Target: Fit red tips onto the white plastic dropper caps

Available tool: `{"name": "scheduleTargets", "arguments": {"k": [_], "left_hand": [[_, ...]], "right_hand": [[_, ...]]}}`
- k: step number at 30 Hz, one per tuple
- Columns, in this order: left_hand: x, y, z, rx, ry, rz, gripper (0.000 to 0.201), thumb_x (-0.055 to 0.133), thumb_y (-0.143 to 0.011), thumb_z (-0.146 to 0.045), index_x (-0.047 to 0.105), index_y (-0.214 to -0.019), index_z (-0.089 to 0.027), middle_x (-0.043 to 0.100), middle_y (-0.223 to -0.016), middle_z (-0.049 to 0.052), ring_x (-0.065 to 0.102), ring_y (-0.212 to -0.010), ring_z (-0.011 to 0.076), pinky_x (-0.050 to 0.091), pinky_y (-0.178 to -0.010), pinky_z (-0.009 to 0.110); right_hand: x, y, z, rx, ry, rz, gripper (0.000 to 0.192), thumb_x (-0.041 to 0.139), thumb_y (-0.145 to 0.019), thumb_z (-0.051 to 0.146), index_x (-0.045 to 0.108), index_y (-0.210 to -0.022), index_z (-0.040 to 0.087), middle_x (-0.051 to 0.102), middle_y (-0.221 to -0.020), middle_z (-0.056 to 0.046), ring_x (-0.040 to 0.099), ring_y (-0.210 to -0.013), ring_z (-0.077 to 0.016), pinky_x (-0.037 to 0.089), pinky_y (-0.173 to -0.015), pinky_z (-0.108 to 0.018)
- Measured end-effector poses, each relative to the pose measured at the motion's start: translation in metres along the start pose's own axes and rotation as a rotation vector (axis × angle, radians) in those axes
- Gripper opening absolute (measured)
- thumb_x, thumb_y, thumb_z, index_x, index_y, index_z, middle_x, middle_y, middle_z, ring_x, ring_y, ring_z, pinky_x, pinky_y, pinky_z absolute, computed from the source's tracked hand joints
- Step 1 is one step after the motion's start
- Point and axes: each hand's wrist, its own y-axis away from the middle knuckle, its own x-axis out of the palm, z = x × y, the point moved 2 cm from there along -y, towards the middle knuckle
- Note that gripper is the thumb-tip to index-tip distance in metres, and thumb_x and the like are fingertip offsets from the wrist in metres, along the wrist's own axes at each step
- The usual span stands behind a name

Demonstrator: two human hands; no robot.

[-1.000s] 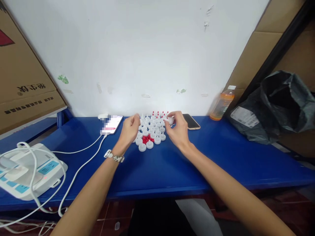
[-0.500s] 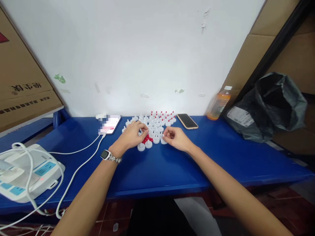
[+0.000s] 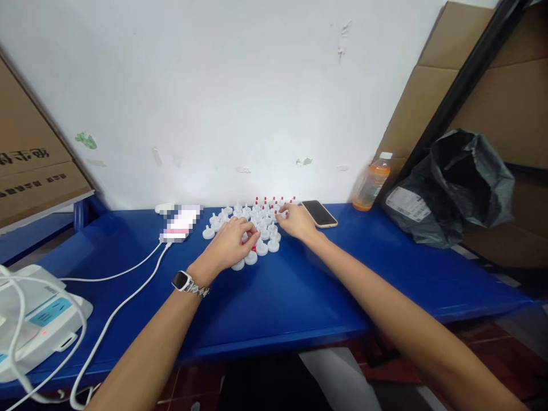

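Observation:
A cluster of small white caps (image 3: 262,224) lies on the blue table (image 3: 278,297) near the wall. The caps in the back row have red tips (image 3: 274,201). A small pile of red pieces (image 3: 253,245) shows at the cluster's front, mostly hidden by my left hand (image 3: 231,244). That hand wears a watch (image 3: 182,281), and its fingertips are pinched together on the red pieces. My right hand (image 3: 296,222) reaches to the cluster's back right, its fingertips closed on a white cap beside a dark phone (image 3: 319,213).
A second phone (image 3: 182,224) lies left of the caps on a white cable. A white power strip (image 3: 34,325) sits at the near left. An orange bottle (image 3: 371,184) and a black plastic bag (image 3: 454,188) stand at the right. Cardboard boxes flank both sides.
My right hand went from the cluster's front edge back toward the red-tipped row near the dark phone. My left hand stayed over the red pieces. The camera view shifted right.

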Motion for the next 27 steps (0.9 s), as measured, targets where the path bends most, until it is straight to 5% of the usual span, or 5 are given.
{"name": "scheduleTargets", "arguments": {"k": [7,12,17,21,27], "left_hand": [[-0.001,0.002,0.001,0.004,0.018,-0.015,0.028,0.045,-0.097,-0.037,0.063,-0.084,-0.021,0.064,-0.088,0.005,0.054,-0.089,0.0226,0.041,-0.083,0.038],[-0.012,0.003,-0.001,-0.02,0.036,-0.136,0.036,0.035,-0.102,-0.039,0.054,-0.078,-0.02,0.06,-0.08,0.003,0.054,-0.082,0.0197,0.039,-0.076,0.034],[-0.02,0.006,-0.003,-0.062,0.037,-0.203,0.046,0.035,-0.102,-0.045,0.041,-0.064,-0.02,0.049,-0.061,0.0,0.046,-0.066,0.0172,0.034,-0.065,0.031],[-0.017,0.01,-0.006,-0.019,0.056,-0.125,0.035,0.046,-0.096,-0.05,0.051,-0.078,-0.021,0.058,-0.076,0.002,0.052,-0.076,0.0191,0.038,-0.069,0.031],[-0.017,0.012,-0.012,0.045,-0.105,-0.095,0.032,0.027,-0.104,-0.034,0.05,-0.085,-0.021,0.056,-0.08,0.004,0.051,-0.08,0.0208,0.039,-0.073,0.034]], "right_hand": [[0.011,-0.02,0.012,-0.01,0.072,-0.001,0.019,0.058,-0.086,0.03,0.072,-0.095,0.02,0.072,-0.087,-0.01,0.067,-0.082,-0.0232,0.046,-0.072,-0.032],[-0.012,0.017,0.032,-0.323,-0.07,-0.21,0.019,0.053,-0.091,0.031,0.067,-0.1,0.022,0.064,-0.099,-0.007,0.062,-0.089,-0.0204,0.045,-0.07,-0.029],[-0.014,0.049,0.051,-0.57,-0.312,-0.085,0.02,0.047,-0.093,0.02,0.061,-0.108,0.022,0.062,-0.115,-0.007,0.061,-0.101,-0.0181,0.048,-0.081,-0.029],[-0.004,0.055,0.059,-0.546,-0.454,-0.05,0.023,0.054,-0.086,0.015,0.06,-0.107,0.021,0.066,-0.102,-0.004,0.061,-0.083,-0.0156,0.049,-0.076,-0.029],[-0.004,0.062,0.07,-0.456,-0.585,-0.092,0.017,0.056,-0.083,0.018,0.06,-0.099,0.021,0.064,-0.092,-0.002,0.057,-0.068,-0.013,0.05,-0.069,-0.028]]}}
